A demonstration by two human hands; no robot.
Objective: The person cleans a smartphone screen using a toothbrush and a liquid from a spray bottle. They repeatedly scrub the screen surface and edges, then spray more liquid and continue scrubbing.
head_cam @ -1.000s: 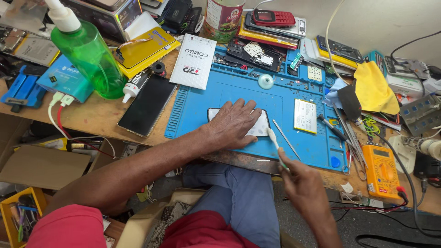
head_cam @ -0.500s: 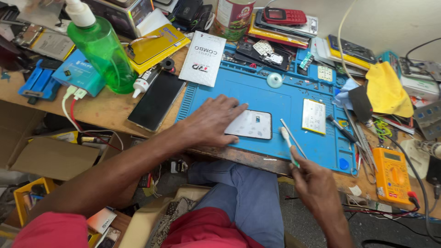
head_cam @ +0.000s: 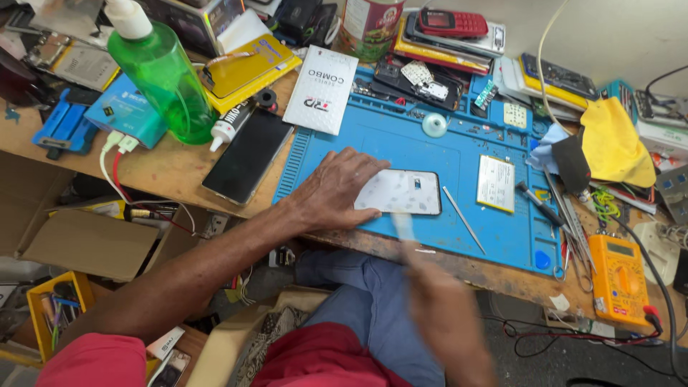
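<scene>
While left hand (head_cam: 337, 190) pins phone panel (head_cam: 401, 192), right hand (head_cam: 444, 315) blurred — just below, tool (head_cam: 403, 226) in grip.

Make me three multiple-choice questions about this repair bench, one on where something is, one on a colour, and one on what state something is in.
1. Where does the left hand rest?
A. on the phone back panel on the blue work mat
B. on the green bottle
C. on the yellow multimeter

2. What colour is the squeeze bottle at the bench's far left?
A. red
B. green
C. white

3. How does the right hand appear?
A. flat on the mat
B. motion-blurred, holding a thin tool
C. gripping the multimeter

Answers:
1 A, its palm and fingers lie on the phone back panel on the blue work mat.
2 B, its clear body is green with a white cap.
3 B, it is smeared below the bench edge, with a pale thin tool rising from it.
</scene>
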